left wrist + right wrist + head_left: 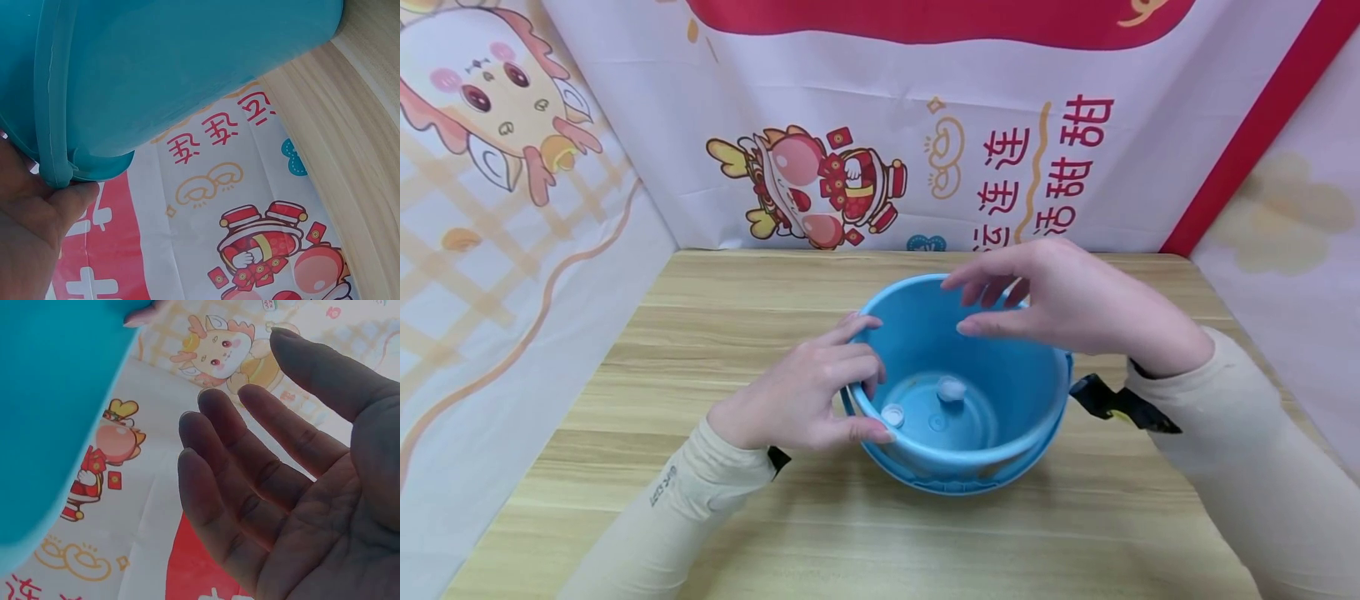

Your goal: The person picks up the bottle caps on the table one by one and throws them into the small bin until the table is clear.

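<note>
A light blue plastic bucket (958, 457) stands upright on the table, its handle lowered around the outside. My left hand (812, 387) grips the rim at the left, with fingers curled over it and the thumb at the near side. In the left wrist view that hand (37, 219) meets the bucket (187, 75) by the handle joint. Over the far right part of the opening hovers my right hand (1052, 300), fingers loosely bent and nothing between them; the right wrist view shows its bare palm (325, 512). Inside lie a small white round cap-like piece (892, 416) and a whitish translucent lump (951, 388).
The wood-grain table (715, 333) extends around the bucket. Behind it hangs a printed white and red cloth (865, 92), with more printed cloth (497, 275) along the left and right sides. A black strap (1120, 404) sticks out at the right sleeve.
</note>
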The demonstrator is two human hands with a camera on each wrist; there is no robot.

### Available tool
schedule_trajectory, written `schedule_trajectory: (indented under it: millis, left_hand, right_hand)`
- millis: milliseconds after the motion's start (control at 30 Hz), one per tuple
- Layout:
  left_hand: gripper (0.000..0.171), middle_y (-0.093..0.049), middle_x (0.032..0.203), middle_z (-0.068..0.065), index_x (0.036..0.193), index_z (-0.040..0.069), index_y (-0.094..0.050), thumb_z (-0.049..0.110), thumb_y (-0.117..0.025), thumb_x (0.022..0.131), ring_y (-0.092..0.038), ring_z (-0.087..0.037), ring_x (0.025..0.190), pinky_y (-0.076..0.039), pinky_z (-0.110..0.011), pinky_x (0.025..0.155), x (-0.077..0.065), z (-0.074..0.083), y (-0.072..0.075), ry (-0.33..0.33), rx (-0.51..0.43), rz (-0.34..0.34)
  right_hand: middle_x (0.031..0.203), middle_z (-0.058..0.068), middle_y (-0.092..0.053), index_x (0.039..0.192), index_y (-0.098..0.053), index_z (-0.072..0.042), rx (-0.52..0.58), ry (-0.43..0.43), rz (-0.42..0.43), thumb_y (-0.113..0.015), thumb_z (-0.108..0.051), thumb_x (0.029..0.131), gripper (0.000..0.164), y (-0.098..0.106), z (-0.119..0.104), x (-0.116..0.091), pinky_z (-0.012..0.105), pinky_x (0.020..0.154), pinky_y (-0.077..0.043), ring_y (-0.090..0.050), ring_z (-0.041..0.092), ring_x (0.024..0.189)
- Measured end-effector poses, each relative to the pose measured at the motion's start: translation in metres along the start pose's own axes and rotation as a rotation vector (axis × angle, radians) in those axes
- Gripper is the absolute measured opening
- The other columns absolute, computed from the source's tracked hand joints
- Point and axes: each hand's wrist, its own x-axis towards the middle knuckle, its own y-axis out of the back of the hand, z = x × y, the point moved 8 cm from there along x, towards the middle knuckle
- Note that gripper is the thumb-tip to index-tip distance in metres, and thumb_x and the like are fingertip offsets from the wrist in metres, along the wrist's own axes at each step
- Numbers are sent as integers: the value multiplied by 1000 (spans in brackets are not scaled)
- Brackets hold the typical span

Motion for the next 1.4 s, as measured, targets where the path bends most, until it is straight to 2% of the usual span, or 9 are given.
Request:
schedule_trajectory:
  millis: [200,300,467,600,800,967,1067,1200,1400]
  left_hand:
    - [59,-60,86,7,89,16,-60,73,-46,89,-44,-34,134,-28,-52,114,0,0,0,2,4,4]
    - [58,-60,87,7,89,16,-60,73,-47,89,-43,-34,135,-29,-53,113,-1,-1,-1,4,6,2]
    - [57,-61,88,7,90,17,-60,73,-47,89,-43,-34,135,-32,-53,111,-1,-1,-1,9,9,0]
    - [57,-61,89,7,90,17,-60,73,-47,89,-42,-34,135,-32,-53,111,-1,-1,-1,9,8,0]
    - [56,-61,90,7,90,17,-60,72,-48,89,-42,-34,135,-36,-54,109,-1,-1,-1,15,5,-5]
    - [56,-61,91,7,91,17,-60,71,-49,89,-42,-34,136,-35,-55,109,-1,-2,-2,22,1,-9]
    - [56,-61,92,7,91,17,-60,71,-49,89,-41,-34,136,-33,-55,110,-2,-2,-2,21,2,-8]
    - [56,-61,91,7,91,17,-60,71,-49,89,-41,-34,136,-32,-54,111,-2,-2,-2,16,2,-6]
    - [55,-61,92,7,91,17,-59,71,-49,89,-41,-34,136,-30,-54,112,-2,-2,-2,16,-3,-5]
  right_hand:
    - [101,-1,-71,122,-70,-15,-10,-87,95,-82,-21,82,42,19,12,-13,38,72,-60,-68,16,87]
    - [99,-1,-71,122,-70,-16,-52,-151,137,-82,-21,84,41,29,28,-21,30,71,-59,-68,16,87]
    - [102,4,-71,124,-69,-17,-106,-254,189,-78,-29,88,39,44,68,-40,15,66,-51,-67,21,88]
    - [110,11,-69,127,-67,-15,-82,-369,176,-74,-38,90,45,46,109,-55,20,67,-53,-64,28,95]
    - [117,15,-65,132,-62,-15,0,-559,80,-68,-56,88,60,29,179,-75,42,73,-57,-62,31,98]
    - [116,19,-66,133,-59,-10,88,-648,31,-68,-55,88,64,3,234,-88,40,73,-59,-65,30,94]
    - [115,20,-67,135,-57,-7,103,-690,-40,-67,-57,89,68,-17,259,-96,43,74,-59,-66,29,93]
    - [108,19,-68,134,-55,-1,105,-700,-125,-67,-49,92,65,-42,281,-104,44,74,-57,-65,29,90]
    - [96,13,-69,130,-56,4,73,-694,-132,-67,-37,95,55,-60,294,-110,37,68,-54,-63,27,85]
